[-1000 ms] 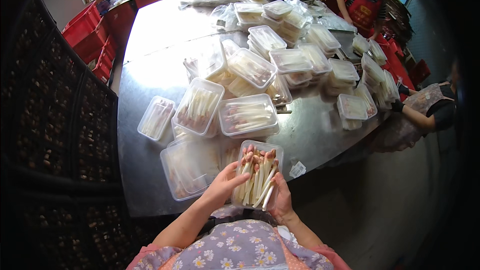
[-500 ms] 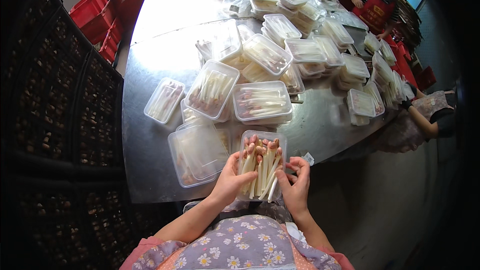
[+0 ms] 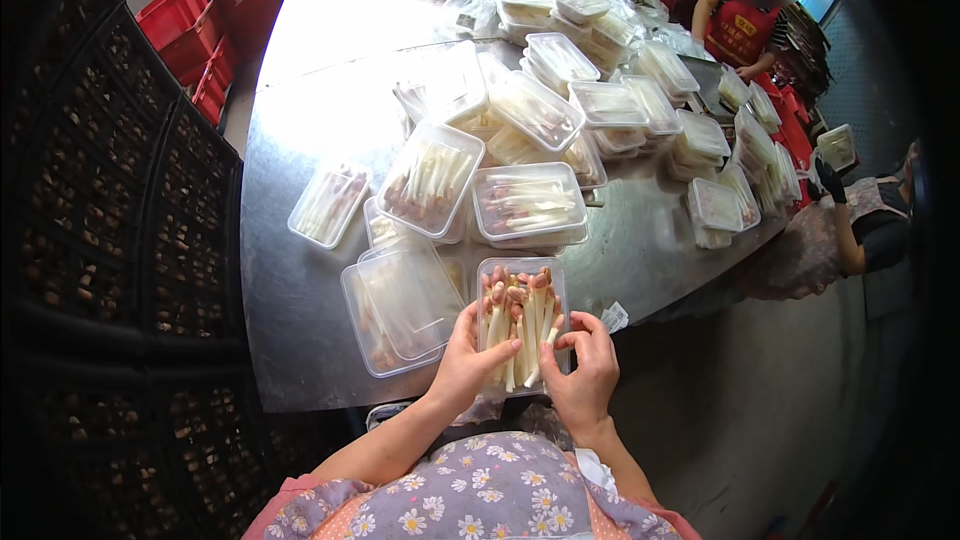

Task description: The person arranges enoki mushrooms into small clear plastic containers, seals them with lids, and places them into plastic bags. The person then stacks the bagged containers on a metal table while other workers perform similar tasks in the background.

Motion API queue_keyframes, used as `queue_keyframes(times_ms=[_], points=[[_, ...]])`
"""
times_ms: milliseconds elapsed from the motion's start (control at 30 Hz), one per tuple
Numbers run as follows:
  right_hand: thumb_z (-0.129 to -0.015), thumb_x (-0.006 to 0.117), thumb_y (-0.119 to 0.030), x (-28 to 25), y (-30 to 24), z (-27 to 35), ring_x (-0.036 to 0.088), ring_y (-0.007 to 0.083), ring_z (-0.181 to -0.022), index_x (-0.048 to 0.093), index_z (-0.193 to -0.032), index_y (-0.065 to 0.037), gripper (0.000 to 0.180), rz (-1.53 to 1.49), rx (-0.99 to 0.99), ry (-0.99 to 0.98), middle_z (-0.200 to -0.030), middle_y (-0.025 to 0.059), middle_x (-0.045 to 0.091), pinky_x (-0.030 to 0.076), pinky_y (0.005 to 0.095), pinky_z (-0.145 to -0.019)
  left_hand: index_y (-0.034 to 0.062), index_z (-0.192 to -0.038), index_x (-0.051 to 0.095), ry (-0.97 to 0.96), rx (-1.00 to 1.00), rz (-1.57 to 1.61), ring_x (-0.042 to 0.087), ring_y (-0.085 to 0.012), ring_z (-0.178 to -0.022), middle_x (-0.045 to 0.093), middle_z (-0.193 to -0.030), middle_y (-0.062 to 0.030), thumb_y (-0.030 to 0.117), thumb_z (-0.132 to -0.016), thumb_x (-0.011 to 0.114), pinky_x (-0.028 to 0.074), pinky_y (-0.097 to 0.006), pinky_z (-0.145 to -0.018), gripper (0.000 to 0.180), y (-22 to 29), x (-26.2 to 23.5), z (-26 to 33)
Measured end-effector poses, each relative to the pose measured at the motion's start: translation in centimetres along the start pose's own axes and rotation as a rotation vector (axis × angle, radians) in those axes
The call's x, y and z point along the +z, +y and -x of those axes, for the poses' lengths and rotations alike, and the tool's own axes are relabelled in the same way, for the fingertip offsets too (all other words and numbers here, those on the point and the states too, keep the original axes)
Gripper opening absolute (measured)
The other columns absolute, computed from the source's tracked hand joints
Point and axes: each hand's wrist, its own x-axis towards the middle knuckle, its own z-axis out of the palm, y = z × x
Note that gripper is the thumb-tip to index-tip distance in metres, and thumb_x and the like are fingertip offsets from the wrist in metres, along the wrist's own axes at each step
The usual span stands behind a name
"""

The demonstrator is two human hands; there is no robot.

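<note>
bare left hand (image 3: 468, 352), fingers grasping a clear rectangular plastic box (image 3: 562, 285) of slim white pink-tipped stalks (image 3: 518, 325), at the grey metal surface's (image 3: 295, 325) near edge, right hand (image 3: 588, 372) curled alongside, its grip unclear from here

Both forearms extended from near edge, bared below elbows, converging toward far side. Left forearm (image 3: 385, 447) slanted far and rightward; right forearm (image 3: 624, 460) angled far and leftward, held steeper. Left hand (image 3: 472, 358) set in grip, thumb stretched rightward, index finger pointed far, remaining fingers mostly hidden. Right hand (image 3: 586, 376) held just right of left, back of hand turned rightward, fingers curled leftward, thumb raised toward bent index finger. Hands kept apart by narrow gap.
</note>
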Motion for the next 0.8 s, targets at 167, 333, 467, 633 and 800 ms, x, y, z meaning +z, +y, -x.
queue_keyframes(times_ms=[167,333,467,633,800], points=[[-0.071,0.076,-0.021,0.1,0.0,-1.2,0.059,0.0323,-0.095,0.056,-0.073,-0.004,0.026,0.119,-0.061,-0.006,-0.108,0.0143,0.059,0.047,0.0415,-0.080,0.0010,-0.136,0.030,-0.053,0.024,-0.042,0.046,-0.0188,-0.122,0.046,-0.129,-0.0109,0.000,-0.078,0.070,0.036,-0.035,-0.104,0.071,-0.1,-0.6,-0.2],[-0.073,0.075,-0.022,-0.3,-1.1,-1.1,0.058,0.0334,-0.098,0.059,-0.091,-0.003,0.031,0.114,-0.040,-0.137,-0.117,0.0159,0.056,0.046,0.0423,-0.084,0.0001,-0.137,0.028,-0.034,0.069,-0.032,0.044,-0.0192,-0.123,0.044,-0.131,-0.0111,0.001,-0.077,0.070,0.036,-0.035,-0.105,0.073,-0.3,-0.6,-0.8],[-0.075,0.073,-0.017,0.4,-0.7,-0.9,0.056,0.0351,-0.104,0.058,-0.099,-0.002,0.033,0.029,0.004,-0.052,-0.120,0.0170,0.053,0.046,0.0429,-0.086,0.0027,-0.139,0.028,-0.061,0.042,-0.060,0.046,-0.0183,-0.121,0.046,-0.129,-0.0087,0.000,-0.075,0.072,0.038,-0.036,-0.103,0.077,0.3,-0.4,-1.1],[-0.075,0.072,-0.014,0.6,-1.3,-1.4,0.054,0.0360,-0.108,0.057,-0.099,-0.001,0.031,0.079,0.033,0.027,-0.125,0.0183,0.048,0.046,0.0427,-0.087,0.0019,-0.141,0.026,-0.111,0.053,-0.019,0.045,-0.0185,-0.123,0.045,-0.131,-0.0090,0.000,-0.075,0.071,0.037,-0.036,-0.104,0.079,0.2,-0.4,-1.3],[-0.074,0.074,-0.014,0.0,-1.6,-1.5,0.052,0.0363,-0.110,0.057,-0.097,-0.003,0.031,-0.038,-0.015,0.014,-0.126,0.0181,0.047,0.045,0.0426,-0.088,-0.0014,-0.138,0.028,-0.076,0.070,-0.099,0.043,-0.0193,-0.125,0.044,-0.133,-0.0123,0.002,-0.078,0.061,0.033,-0.034,-0.106,0.068,0.4,-0.7,-1.1]])
